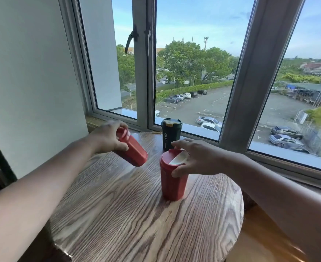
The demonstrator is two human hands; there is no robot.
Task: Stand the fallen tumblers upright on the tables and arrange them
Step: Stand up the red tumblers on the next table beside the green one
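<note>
From the head camera, a round wood-grain surface (129,214) sits against a window (190,72) that looks down on a car park with trees. The left hand (106,138) has its grip clenched around the lid end of a red tumbler (134,151), which is tilted with its base pointing down and to the right, just above the surface or barely touching it; which one cannot be told. The right hand (195,157) has its grip on the lid rim of a second red tumbler (172,178), thumb on the near side and fingers curled over the far side; this one stands upright near the middle of the surface, its pale lid flap showing between the fingers. Behind the two, close to the window ledge, a dark tumbler (171,134) with a yellow-trimmed lid stands upright, apart from both hands. The right hand partly covers its lower edge. A plain wall (29,82) rises at the left.
</note>
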